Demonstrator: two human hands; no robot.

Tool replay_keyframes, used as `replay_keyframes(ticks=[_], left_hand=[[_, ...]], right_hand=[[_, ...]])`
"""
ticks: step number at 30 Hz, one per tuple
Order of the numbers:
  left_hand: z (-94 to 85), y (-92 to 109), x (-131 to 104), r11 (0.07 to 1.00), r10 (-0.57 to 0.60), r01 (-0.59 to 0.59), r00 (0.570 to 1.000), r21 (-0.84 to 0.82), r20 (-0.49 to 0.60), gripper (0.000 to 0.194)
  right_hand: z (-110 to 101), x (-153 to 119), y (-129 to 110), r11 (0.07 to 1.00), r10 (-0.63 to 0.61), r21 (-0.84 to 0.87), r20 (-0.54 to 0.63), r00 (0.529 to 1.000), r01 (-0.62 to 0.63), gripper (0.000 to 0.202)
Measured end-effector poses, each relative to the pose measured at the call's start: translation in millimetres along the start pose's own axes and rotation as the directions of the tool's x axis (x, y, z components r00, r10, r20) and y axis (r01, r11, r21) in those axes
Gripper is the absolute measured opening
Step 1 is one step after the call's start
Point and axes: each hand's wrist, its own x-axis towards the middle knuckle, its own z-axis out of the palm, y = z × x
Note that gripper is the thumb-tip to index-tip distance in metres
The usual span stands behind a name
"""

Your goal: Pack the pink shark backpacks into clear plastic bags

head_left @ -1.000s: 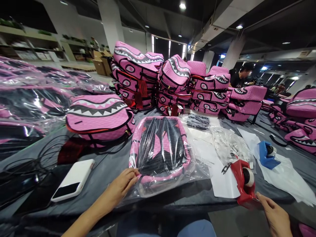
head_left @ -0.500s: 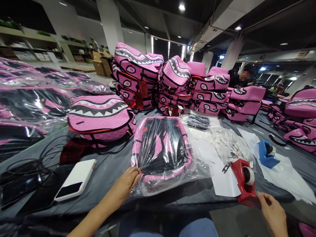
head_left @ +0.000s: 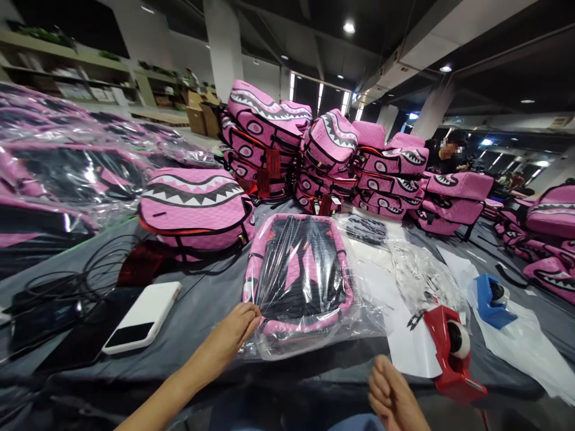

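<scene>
A pink and black backpack [head_left: 296,269] lies with its strap side up inside a clear plastic bag [head_left: 309,344] at the table's front edge. My left hand [head_left: 245,323] pinches the near left corner of that bag. My right hand [head_left: 390,389] hovers in front of the table edge, right of the bag and apart from it. Its fingers are curled together and slightly blurred; whatever they hold, if anything, cannot be made out. A red tape dispenser [head_left: 453,353] with a white roll stands to the right of this hand.
Pink backpacks with shark-mouth prints are stacked behind [head_left: 332,143], and one backpack [head_left: 197,209] sits at left. A white power bank [head_left: 144,317] and black cables lie left. A blue tape dispenser [head_left: 494,302] and plastic bags [head_left: 422,269] are right. Bagged backpacks [head_left: 76,173] fill the far left.
My right hand has moved left, from beside the red tape dispenser to in front of the table edge, its fingers now curled. My left hand stays on the bag corner. The view has shifted slightly.
</scene>
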Motion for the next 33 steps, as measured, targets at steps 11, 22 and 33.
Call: replay_keyframes(ticks=[11, 22, 33], left_hand=[[5.3, 4, -4, 0.995, -0.081, 0.08, 0.997, -0.067, -0.012, 0.042], [4.1, 4, -3, 0.99, -0.083, 0.084, 0.996, -0.11, 0.011, 0.042], [-22.9, -13, 4, 0.932, -0.343, 0.311, 0.923, -0.184, -0.177, 0.038]], right_hand=[[217, 163, -80, 0.258, 0.364, -0.6, 0.786, 0.5, 0.757, 0.018], [207, 131, -58, 0.009, 0.074, -0.652, 0.757, 0.649, 0.758, 0.027], [151, 122, -58, 0.313, -0.381, -0.638, 0.594, 0.709, 0.703, 0.035]])
